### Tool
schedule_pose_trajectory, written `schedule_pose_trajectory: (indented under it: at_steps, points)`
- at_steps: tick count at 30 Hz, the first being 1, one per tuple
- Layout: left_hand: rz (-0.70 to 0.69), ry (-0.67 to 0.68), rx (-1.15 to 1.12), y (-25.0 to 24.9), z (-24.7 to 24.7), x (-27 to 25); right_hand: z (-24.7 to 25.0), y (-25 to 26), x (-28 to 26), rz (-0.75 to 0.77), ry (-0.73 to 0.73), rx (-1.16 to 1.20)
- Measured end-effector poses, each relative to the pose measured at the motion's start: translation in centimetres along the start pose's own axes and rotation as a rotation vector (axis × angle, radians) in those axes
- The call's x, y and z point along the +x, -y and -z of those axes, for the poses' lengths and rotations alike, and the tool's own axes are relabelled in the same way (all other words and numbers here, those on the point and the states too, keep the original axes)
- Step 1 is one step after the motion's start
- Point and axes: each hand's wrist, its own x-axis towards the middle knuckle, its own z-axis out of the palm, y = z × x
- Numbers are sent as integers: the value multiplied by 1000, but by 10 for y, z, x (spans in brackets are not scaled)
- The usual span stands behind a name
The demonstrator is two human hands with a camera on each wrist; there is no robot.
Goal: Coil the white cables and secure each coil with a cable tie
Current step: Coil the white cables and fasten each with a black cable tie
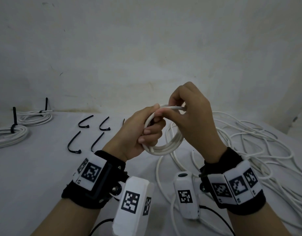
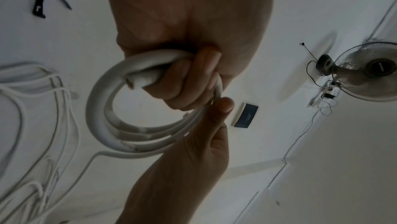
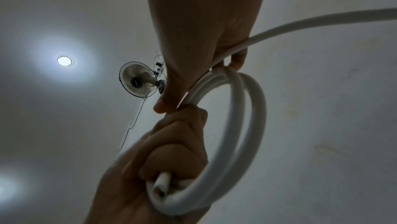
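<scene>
Coiling step underway, approx. 2–3 turns formed. Left hand [image 1: 138,133] has fingers curled round the coil [image 1: 165,147], clamping the stacked loops plus the cut cable end; coil held above the surface [image 1: 36,176], in front of the person. Right hand [image 1: 192,116] pinches the running cable [image 3: 300,24] between thumb and fingers at the top of the coil, touching the left hand, feeding the next turn.

Loose cables [image 1: 249,150] lie tangled on the surface to the right. Two tied coils [image 1: 12,135] sit far left, each w/ a black tie. Loose cable ties [image 1: 73,142] lie between them and the hands.

Recommended technique (judgement):
- Keep each new loop same dia. as the existing ones; lay it flat beside them, not crossed.
- Left grip should open only enough to take the new turn, else loops spring apart.
- Let the running cable slide through the right pinch w/ a slight twist per turn to avoid kinks.
- Watch the tangle at right: a snag would drag the coil out of shape.

Markings: square black-and-white coded tags on wrist units [image 1: 90,172]; no words. Print on cable jacket and on wall fan [image 2: 376,69] hub too small to read. Dark box on wall [image 2: 244,115]: lettering illegible.
</scene>
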Motion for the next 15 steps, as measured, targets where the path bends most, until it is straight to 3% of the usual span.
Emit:
schedule_pose_trajectory:
  at_steps: [2, 4, 10, 15]
  points:
    - [5, 3, -28, 1, 0, 0, -2, -1, -1, -47, 24, 19]
    - [-3, -5, -20, 1, 2, -1, -1, -1, 0, -208, 100, 142]
    - [-136, -15, 189, -2, 9, -4, 7, -11, -2, -476, 489, 420]
    - [-183, -58, 252, -4, 14, -1, 2, -10, -6, -616, 498, 760]
